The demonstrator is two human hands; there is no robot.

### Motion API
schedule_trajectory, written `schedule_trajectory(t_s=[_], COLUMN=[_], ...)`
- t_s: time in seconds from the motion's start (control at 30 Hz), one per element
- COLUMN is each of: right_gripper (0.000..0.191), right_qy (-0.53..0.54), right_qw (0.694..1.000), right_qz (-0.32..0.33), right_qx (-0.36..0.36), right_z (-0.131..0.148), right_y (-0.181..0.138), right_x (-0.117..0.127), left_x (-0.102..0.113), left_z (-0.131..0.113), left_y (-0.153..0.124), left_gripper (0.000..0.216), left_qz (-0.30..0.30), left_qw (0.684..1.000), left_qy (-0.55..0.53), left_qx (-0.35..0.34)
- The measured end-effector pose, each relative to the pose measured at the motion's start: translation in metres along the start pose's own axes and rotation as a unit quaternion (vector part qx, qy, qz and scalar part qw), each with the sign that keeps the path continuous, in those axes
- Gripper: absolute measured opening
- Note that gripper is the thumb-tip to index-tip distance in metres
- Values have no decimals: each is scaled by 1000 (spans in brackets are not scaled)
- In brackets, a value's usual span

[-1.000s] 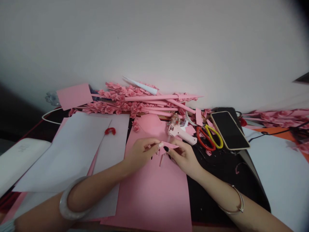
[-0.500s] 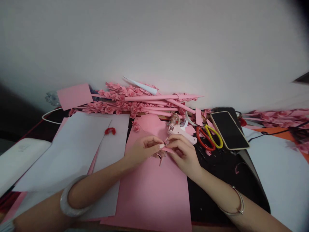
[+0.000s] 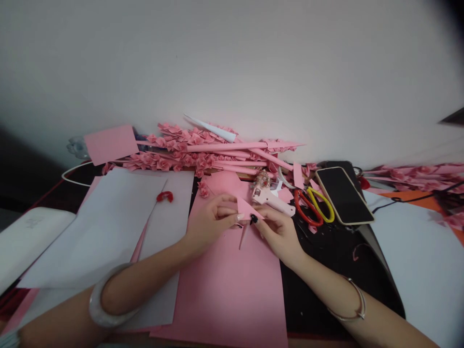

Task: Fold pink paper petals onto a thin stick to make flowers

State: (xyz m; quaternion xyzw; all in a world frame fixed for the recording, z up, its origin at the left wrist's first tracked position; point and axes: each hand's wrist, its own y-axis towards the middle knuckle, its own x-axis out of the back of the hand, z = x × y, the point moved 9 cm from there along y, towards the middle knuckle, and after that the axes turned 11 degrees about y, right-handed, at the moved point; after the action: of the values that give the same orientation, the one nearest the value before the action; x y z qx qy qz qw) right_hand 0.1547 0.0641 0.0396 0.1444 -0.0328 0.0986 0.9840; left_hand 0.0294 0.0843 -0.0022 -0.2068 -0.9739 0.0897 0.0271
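My left hand (image 3: 212,220) and my right hand (image 3: 277,232) meet over a large pink paper sheet (image 3: 228,285). Both pinch a small folded piece of pink paper (image 3: 245,209) between thumb and fingertips; it stands up as a small triangle between them. A thin pink strip (image 3: 242,237) lies just below the hands. A pale bangle (image 3: 103,299) is on my left wrist, a thin bracelet (image 3: 353,302) on my right.
A pink glue gun (image 3: 271,199), red and yellow scissors (image 3: 313,205) and a phone (image 3: 344,194) lie to the right. White sheets (image 3: 108,217) with a small red piece (image 3: 165,195) lie left. Pink paper flowers and rolled stems (image 3: 203,152) pile up by the wall.
The hands have turned the small pink piece so that it now stands up as a triangle. The right thumb has shifted under it. The arms stay where they were.
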Motion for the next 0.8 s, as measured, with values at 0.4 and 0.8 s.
schedule_trajectory(t_s=[0.4, 0.8], right_gripper=[7, 39], right_qy=[-90, -310], right_qw=[992, 922], right_qz=[-83, 37], right_qx=[12, 231], right_z=[-4, 30], right_y=[-7, -17], right_x=[12, -12], left_x=[-11, -10], left_z=[8, 15], left_y=[-3, -2], left_gripper=[26, 22], left_qz=[41, 37], left_qw=[998, 996], left_qy=[39, -37], left_qx=[21, 71])
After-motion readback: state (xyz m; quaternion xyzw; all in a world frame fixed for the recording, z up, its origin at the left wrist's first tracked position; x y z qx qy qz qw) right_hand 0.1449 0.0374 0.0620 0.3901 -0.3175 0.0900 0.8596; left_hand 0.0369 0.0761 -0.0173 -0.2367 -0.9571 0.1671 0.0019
